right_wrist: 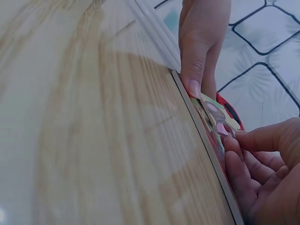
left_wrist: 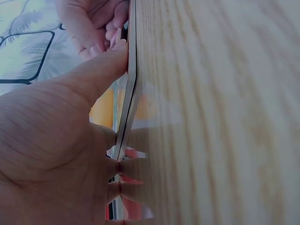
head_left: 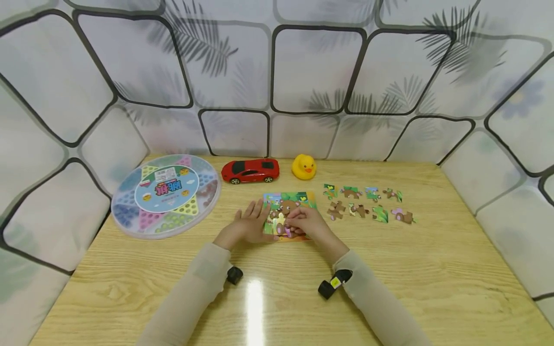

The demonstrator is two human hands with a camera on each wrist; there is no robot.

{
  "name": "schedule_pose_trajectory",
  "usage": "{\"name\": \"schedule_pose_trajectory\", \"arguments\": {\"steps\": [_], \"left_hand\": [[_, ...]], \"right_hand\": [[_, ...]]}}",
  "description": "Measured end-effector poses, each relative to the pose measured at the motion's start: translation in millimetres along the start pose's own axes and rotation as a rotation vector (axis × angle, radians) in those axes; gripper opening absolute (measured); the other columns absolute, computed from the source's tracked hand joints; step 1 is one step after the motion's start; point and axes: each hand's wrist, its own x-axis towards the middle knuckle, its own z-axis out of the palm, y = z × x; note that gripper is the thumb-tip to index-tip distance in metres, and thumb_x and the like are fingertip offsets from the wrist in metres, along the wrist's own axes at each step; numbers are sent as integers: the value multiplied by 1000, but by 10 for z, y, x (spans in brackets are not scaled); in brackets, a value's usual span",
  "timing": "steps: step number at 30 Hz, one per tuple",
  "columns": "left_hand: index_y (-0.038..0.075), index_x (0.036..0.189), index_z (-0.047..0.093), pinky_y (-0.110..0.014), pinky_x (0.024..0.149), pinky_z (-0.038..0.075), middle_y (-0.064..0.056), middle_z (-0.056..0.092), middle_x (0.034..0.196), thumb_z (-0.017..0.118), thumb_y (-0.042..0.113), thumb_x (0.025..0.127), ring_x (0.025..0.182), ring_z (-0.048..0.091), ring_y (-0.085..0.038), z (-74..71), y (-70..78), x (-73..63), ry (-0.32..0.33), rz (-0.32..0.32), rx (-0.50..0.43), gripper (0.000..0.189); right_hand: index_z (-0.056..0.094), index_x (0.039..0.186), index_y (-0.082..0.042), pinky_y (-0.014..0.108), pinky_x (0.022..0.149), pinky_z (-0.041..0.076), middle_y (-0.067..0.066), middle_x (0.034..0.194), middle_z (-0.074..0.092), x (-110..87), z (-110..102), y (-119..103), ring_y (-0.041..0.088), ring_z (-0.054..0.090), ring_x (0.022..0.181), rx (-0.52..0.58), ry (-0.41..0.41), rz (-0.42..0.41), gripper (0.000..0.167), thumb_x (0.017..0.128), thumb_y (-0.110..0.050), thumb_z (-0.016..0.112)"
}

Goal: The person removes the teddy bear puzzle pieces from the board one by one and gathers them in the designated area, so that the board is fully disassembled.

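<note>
A jigsaw puzzle board [head_left: 296, 196] with a brown bear picture lies flat in the middle of the table. My left hand [head_left: 252, 226] rests on its left side, fingers spread and mostly straight, the thumb along the near edge. In the right wrist view, that thumb presses at the board's border [right_wrist: 188, 101]. Over the lower middle of the picture, my right hand [head_left: 308, 222] pinches a puzzle piece [right_wrist: 223, 127] with pink and brown on it, between thumb and forefinger. The piece is tilted up from the board, and the fingers partly cover it.
Several loose puzzle pieces [head_left: 358, 210] lie in two rows right of the board. Behind it stand a red toy car [head_left: 251, 171] and a yellow rubber duck [head_left: 304, 167]. A round Chinese checkers set [head_left: 207, 206] lies at the left. Patterned cloth walls [head_left: 318, 72] enclose the table.
</note>
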Motion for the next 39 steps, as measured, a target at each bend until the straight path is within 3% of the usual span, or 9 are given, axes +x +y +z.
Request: {"name": "schedule_pose_trajectory", "arguments": {"steps": [8,15,31,39], "left_hand": [[18,152,-9,-59,110,-3,-8,-20,155,53,64,85,142,-16,-29,4,1,-8,-2,-2,-15,102],[17,152,-7,-60,110,-2,-11,-18,156,54,63,86,143,-15,-31,12,-8,-3,11,17,-8,101],[17,152,-8,-60,110,-1,-10,-19,156,51,64,87,143,-15,-30,15,-15,1,8,28,-3,100],[18,152,-8,-60,110,-2,-9,-20,156,52,63,87,142,-16,-30,13,-13,-2,5,20,-11,100]], "right_hand": [[60,100,7,24,63,54,7,83,68,-114,-170,-59,11,63,67,16,-27,7,13,91,-2,60],[58,103,8,21,62,53,2,82,68,-155,-469,82,8,64,69,64,-24,-28,15,92,-2,58],[57,104,8,22,66,54,-4,83,67,-417,-1215,258,7,64,71,65,77,-45,17,92,-4,59],[55,108,10,22,67,54,-4,85,68,-554,-1490,341,6,65,74,53,97,-21,23,92,-6,60]]}}
